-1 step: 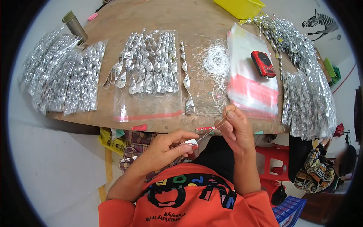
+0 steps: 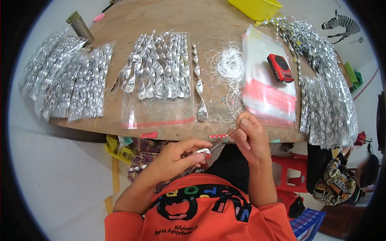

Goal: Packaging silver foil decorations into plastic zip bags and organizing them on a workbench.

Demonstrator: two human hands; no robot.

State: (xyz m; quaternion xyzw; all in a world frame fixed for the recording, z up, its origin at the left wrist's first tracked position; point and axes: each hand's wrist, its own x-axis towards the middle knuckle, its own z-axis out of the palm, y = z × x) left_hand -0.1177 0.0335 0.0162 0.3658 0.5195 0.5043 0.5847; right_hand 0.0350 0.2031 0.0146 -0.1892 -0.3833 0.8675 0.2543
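Just in front of the table's near edge, my left hand (image 2: 176, 158) pinches the end of a shiny silver spiral strip (image 2: 204, 152) between thumb and fingers. Most of that strip is hidden by the hand. From its tip a thin white string (image 2: 221, 141) runs up to my right hand (image 2: 253, 138), whose thumb and fingertips are closed on it. The string is stretched between the two hands. Beyond my right hand lies a tangled heap of white string (image 2: 229, 63). A single silver spiral strip (image 2: 199, 86) rests on the table left of the heap.
Several spiral strips (image 2: 161, 68) lie on a clear plastic bag (image 2: 157, 114). Bagged strips (image 2: 68, 80) pile at the left, more strips (image 2: 327, 100) at the right. A red radio-like device (image 2: 280, 67) sits on stacked clear bags (image 2: 261, 64). Another person (image 2: 341, 174) is at right.
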